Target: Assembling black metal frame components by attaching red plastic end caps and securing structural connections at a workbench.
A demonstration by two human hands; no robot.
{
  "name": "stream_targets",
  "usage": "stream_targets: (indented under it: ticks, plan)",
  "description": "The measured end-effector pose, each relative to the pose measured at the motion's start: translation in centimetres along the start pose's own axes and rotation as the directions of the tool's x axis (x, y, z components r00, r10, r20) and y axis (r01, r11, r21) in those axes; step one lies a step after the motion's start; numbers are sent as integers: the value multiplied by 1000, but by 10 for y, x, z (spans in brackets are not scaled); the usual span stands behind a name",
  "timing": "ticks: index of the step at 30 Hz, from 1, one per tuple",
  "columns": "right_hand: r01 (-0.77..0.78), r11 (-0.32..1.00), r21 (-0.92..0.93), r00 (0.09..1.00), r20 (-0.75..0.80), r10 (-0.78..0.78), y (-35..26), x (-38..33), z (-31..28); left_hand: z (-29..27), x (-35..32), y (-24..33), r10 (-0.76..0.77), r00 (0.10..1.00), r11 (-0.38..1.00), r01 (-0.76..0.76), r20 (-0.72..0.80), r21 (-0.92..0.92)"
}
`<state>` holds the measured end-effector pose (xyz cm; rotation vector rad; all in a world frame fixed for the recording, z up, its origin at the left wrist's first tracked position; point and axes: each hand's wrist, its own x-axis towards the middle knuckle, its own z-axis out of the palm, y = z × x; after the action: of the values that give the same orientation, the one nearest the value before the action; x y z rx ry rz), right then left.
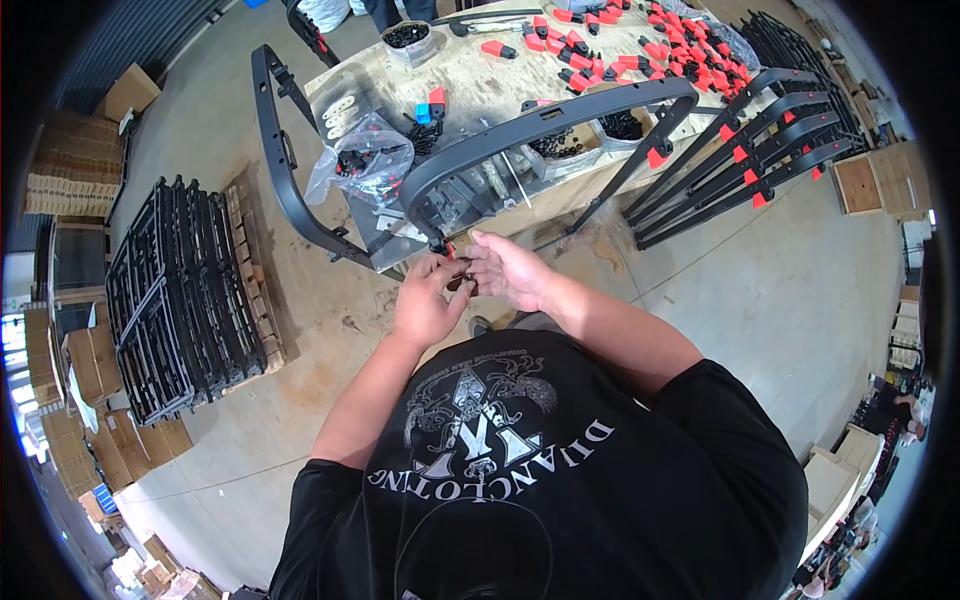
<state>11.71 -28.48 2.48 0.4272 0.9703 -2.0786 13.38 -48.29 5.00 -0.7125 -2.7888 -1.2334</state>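
Beside a cluttered plywood workbench (480, 85), we are pinching a small dark part (458, 283), barely discernible, with left hand (428, 300) and right hand (510, 270), under a curved black metal frame (540, 125).

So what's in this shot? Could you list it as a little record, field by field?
Left hand: fingers at a small dark part
Right hand: also at that part
Above hands: end of a curved black frame
Frame rests on: wooden table
On table: red clips, plastic bag
Floor, left: stacked black frames
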Motion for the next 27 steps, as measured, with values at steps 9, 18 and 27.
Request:
stream_targets:
  ticks: [9,18,27]
  plan:
    - [75,997,-18,997,-33,-75,-6,-13,1,3,2,2,87,996,995,-86,-15,53]
    - [233,911,-340,971,23,-240,5,3,1,7,9,1,-74,994,997,75,-82,9]
    - [134,772,-622,935,-180,-307,-13,40,-7,10,2,-26,-474,872,864,436,-117,-251]
